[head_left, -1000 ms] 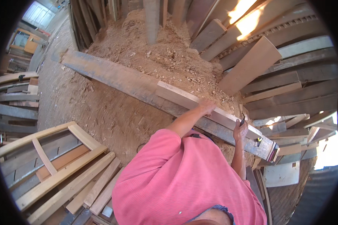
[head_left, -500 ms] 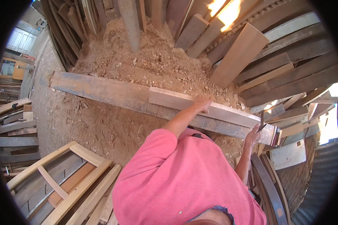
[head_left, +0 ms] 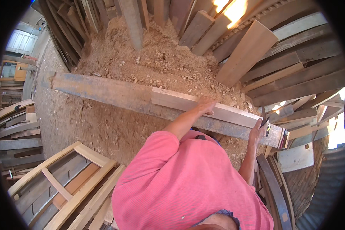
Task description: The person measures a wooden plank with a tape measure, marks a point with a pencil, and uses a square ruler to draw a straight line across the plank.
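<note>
A pale, planed wooden board lies lengthwise on a long, worn plank. My left hand grips the board near its middle, its fingers bent over the upper edge. At the board's right end, my right hand is closed on a thin dark tool. The tool is small and partly hidden by the fingers, so its exact kind does not show. Beside that hand, a small black-and-yellow item rests against the plank's end.
Sawdust and wood chips cover the ground beyond the plank. A wide loose board leans at the right among stacked timber. Near left stands a wooden frame. A white panel lies beyond the plank's right end.
My right hand has shifted slightly up and left against the board's end, and the dark tool has tilted from upright. The left hand keeps its place on the board.
</note>
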Available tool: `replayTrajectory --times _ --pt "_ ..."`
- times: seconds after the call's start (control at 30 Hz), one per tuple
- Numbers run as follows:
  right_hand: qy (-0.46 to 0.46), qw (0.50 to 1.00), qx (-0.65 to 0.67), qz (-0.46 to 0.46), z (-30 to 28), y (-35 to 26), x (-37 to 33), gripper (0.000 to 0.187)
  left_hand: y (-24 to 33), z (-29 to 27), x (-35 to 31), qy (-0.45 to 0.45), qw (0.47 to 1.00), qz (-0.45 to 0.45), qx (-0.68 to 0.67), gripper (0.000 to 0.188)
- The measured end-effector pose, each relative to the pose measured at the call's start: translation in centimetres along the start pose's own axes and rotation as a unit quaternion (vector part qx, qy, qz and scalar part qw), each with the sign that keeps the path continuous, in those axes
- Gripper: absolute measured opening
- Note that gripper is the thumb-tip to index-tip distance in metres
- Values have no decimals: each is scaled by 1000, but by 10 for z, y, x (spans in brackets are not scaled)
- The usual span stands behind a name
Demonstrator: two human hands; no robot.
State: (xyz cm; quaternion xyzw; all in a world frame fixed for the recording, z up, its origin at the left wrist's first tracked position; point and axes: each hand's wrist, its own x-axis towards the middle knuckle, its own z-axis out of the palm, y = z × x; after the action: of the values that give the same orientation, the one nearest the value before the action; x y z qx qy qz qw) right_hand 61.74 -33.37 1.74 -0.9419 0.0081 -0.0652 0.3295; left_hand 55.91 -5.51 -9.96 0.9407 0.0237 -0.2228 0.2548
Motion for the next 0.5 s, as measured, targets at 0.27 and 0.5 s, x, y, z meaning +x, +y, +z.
replayTrajectory --times 0.27,0.5 --pt "-67 998 -1 -10 19 -12 5 48 -3 1 -1 15 1000 4 -14 65" --pt "-97 994 -5 -44 28 -30 7 40 5 -8 -9 29 999 -6 -23 57"
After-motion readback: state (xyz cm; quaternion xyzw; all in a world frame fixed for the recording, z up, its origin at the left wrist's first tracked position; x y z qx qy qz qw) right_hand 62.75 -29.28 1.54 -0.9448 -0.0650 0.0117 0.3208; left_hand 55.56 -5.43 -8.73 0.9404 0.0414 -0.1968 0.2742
